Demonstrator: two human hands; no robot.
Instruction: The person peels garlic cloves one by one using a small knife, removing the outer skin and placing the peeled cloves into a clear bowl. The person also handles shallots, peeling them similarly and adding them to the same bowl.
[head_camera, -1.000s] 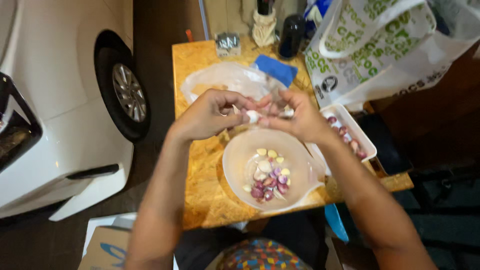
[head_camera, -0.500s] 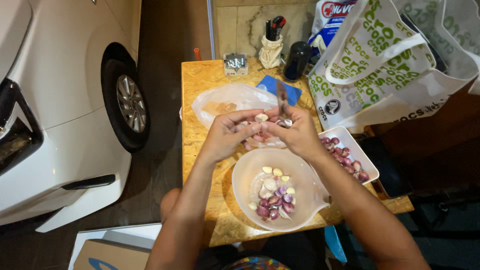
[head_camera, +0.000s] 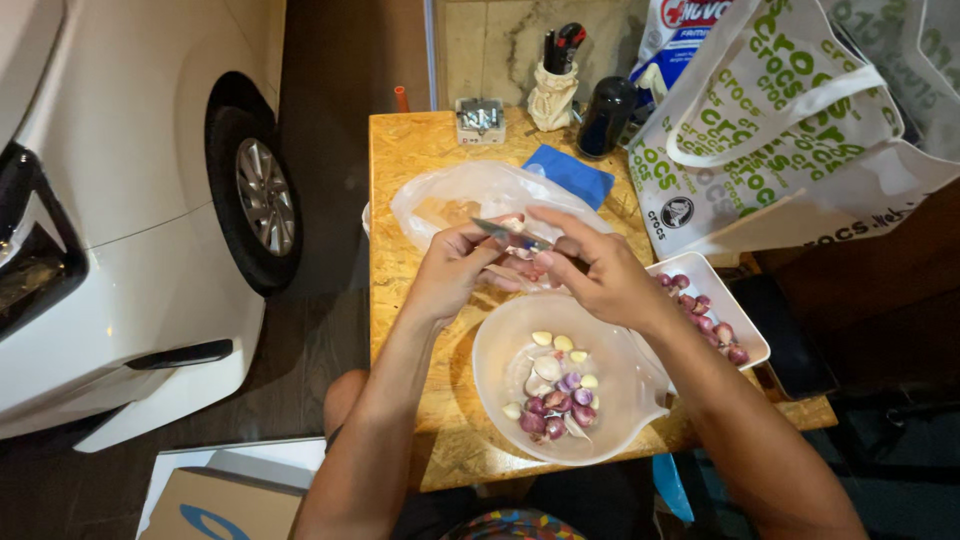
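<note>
My left hand and my right hand meet above the wooden table. The right hand grips a small knife whose blade points left across my left fingertips. My left fingers pinch a small pale clove against the blade; most of it is hidden. Just below the hands stands a translucent white bowl with peeled garlic cloves and purple shallots. A white rectangular tray of unpeeled shallots sits to the right of my right wrist.
A crumpled clear plastic bag, a blue cloth, a black container and a pen holder lie behind the hands. A large white shopping bag fills the right. A white car stands left; a cardboard box lies below.
The hands have stayed together over the bowl. The knife blade now shows across my left fingers, where a white clove showed before. The view has shifted slightly.
</note>
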